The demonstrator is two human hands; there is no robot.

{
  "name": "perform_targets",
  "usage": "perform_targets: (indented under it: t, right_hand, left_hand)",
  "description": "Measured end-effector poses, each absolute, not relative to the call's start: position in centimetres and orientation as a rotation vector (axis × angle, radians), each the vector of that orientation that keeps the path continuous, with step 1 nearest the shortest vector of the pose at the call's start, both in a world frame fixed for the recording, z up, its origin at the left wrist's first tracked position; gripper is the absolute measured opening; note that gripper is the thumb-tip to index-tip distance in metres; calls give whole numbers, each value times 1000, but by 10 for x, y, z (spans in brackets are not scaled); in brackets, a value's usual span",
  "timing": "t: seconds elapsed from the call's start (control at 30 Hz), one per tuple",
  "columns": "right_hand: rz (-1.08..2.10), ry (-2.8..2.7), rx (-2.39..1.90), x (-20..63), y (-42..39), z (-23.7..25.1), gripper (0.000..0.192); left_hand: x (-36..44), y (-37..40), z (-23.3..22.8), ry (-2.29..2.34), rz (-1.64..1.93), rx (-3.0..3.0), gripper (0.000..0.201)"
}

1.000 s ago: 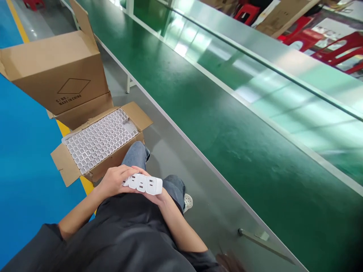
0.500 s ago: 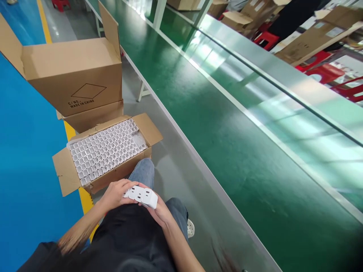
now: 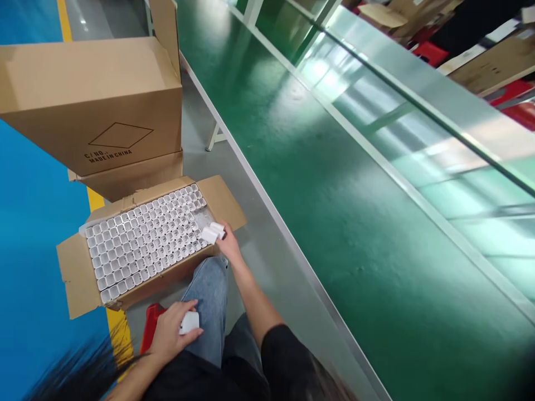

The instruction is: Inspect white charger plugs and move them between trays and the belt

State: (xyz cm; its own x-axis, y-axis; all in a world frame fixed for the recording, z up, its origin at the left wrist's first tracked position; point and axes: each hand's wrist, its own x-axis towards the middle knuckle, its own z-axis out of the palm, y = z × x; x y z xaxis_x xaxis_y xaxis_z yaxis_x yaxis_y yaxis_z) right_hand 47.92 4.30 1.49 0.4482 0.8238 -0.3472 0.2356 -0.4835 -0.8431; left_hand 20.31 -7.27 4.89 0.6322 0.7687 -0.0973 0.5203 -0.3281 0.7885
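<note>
Head view, looking down at a seated person's lap and the floor beside a long green conveyor bench (image 3: 334,184) that runs from near right to far left.

The right hand (image 3: 228,240) is stretched out to the near right corner of an open carton (image 3: 79,278) on the floor and grips a couple of white adapters (image 3: 212,232) in its fingers, held just over the edge of the filled rows. The carton holds a tight grid of white adapters (image 3: 142,239) standing side by side, filling almost all of it; its flaps lie folded outward.

The left hand (image 3: 169,334) rests low near the person's left thigh, closed around one white adapter (image 3: 189,322). Blue jeans (image 3: 209,312) cover the legs, and a red object (image 3: 150,328) shows partly beneath the left hand.

Behind the open carton, farther left, a larger brown box (image 3: 96,100) sits stacked on another carton (image 3: 129,175); its side is printed "MADE IN CHINA". The floor is blue at left with a yellow line (image 3: 97,197) passing under the cartons.
</note>
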Motion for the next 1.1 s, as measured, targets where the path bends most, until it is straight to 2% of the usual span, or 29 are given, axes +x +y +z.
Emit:
perform_targets:
  t: [0.2,0.47,0.8,0.9,1.1]
  right_hand:
    - [898,-1264,-2259,492,139,-33,62]
    - [877,-1584,-2418,492,166,-61,66]
    - [884,-1581,-2493,473,188,-65,65]
    - [944,-1533,-2411,480,192,-57,65]
    - [992,-1360,-2086,500,129,-27,47]
  left_hand:
    - [214,-73,43,1034,516,2060,40]
    - [208,-70,40,1099,530,2074,38]
    - [206,-69,42,1188,457,1744,36]
    - [209,-56,47,1264,495,1394,36]
    - [234,-4,41,1314,696,735,51]
